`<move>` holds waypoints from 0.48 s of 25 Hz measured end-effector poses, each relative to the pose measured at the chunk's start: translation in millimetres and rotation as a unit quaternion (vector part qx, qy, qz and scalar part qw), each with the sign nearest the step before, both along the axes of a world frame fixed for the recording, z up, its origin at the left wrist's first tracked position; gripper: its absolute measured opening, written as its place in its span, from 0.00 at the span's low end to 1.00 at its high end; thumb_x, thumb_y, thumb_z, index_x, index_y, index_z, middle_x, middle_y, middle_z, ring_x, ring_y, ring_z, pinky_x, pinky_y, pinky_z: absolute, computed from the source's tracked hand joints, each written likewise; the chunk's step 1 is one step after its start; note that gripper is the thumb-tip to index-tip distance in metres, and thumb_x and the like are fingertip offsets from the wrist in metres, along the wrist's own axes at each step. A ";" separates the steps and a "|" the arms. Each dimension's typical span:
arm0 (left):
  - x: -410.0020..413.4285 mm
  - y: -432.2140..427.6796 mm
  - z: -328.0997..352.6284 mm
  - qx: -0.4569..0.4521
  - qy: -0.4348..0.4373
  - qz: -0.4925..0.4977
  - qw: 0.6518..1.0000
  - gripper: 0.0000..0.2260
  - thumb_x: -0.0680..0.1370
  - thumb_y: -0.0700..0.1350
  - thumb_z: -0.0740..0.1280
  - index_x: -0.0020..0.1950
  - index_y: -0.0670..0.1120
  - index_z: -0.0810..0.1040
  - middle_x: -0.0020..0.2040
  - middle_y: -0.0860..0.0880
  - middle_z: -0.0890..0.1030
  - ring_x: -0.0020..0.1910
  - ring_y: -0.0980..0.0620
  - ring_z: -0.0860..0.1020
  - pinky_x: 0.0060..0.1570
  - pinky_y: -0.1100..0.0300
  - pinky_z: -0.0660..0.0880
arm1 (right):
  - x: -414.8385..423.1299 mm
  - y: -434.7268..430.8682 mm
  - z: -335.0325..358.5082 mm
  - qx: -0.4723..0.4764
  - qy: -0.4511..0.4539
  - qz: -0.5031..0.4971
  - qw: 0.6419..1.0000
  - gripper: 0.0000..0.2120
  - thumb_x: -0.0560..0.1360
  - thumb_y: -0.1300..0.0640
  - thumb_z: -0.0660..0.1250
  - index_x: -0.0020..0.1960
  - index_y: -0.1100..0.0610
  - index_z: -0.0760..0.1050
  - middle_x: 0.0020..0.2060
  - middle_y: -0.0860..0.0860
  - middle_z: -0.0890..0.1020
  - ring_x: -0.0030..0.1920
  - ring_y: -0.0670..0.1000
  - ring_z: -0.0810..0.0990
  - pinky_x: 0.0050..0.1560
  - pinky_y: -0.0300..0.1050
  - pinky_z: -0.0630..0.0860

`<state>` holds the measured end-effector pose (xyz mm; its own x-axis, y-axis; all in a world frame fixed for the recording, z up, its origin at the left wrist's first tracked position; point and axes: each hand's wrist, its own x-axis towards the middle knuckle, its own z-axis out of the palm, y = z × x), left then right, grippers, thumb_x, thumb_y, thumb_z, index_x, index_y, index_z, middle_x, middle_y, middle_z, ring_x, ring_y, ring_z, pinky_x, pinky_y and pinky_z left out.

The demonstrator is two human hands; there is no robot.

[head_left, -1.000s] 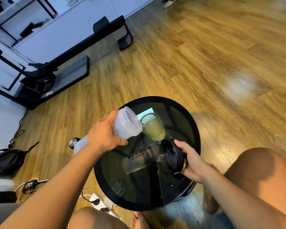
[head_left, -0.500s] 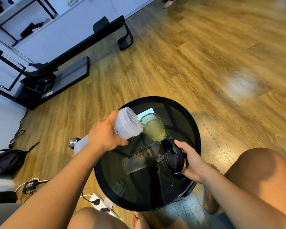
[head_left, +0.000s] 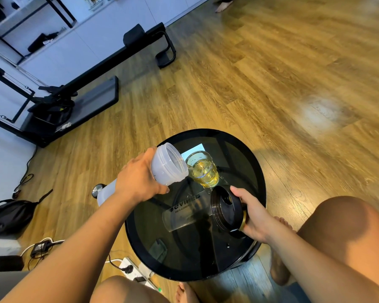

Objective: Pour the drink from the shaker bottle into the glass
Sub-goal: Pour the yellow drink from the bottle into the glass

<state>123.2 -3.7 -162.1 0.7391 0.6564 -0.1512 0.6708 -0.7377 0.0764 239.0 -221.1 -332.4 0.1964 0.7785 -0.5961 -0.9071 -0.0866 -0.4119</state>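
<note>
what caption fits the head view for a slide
Left hand tips the shaker over the glass of yellow drink; right hand holds the lid.

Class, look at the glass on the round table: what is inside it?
The glass holds yellow liquid, roughly half full. The tilted shaker bottle, held by the left hand, covers part of its near rim.

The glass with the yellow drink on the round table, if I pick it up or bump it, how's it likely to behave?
The glass looks thin, clear and handleless, so probably fragile and somewhat slippery. It appears over half full of yellow liquid, so likely weighty for its size and apt to slosh if jolted. It stands upright on the smooth dark table, where a push might slide it rather than tip it.
</note>
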 end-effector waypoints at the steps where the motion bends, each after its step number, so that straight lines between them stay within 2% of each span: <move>1: 0.3 0.0 0.3 0.000 0.000 0.000 1.000 0.42 0.60 0.51 0.86 0.69 0.55 0.70 0.60 0.52 0.79 0.59 0.42 0.78 0.57 0.41 0.79 | -0.1 0.1 -0.3 -0.001 0.000 -0.001 1.000 0.30 0.66 0.43 0.72 0.62 0.61 0.80 0.56 0.63 0.84 0.57 0.64 0.82 0.54 0.57 0.79; 7: 1.7 -0.5 0.9 0.004 0.003 -0.001 1.000 0.41 0.60 0.51 0.85 0.69 0.55 0.70 0.60 0.52 0.79 0.58 0.42 0.78 0.56 0.41 0.79 | 0.6 -0.6 -1.2 -0.002 -0.002 -0.001 1.000 0.30 0.66 0.43 0.72 0.61 0.61 0.80 0.56 0.63 0.84 0.58 0.64 0.82 0.58 0.58 0.78; 12: 2.3 -1.0 2.0 0.006 0.004 0.000 1.000 0.41 0.60 0.52 0.85 0.68 0.55 0.70 0.60 0.52 0.79 0.58 0.42 0.78 0.56 0.41 0.79 | 0.9 -0.6 0.3 0.002 -0.003 -0.001 1.000 0.29 0.65 0.43 0.72 0.60 0.61 0.80 0.55 0.63 0.85 0.57 0.63 0.82 0.56 0.57 0.79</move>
<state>125.5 -4.7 -160.1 0.7384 0.6576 -0.1493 0.6708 -0.7391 0.0623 239.9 -221.7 -332.0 0.2008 0.7801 -0.5926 -0.9049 -0.0840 -0.4172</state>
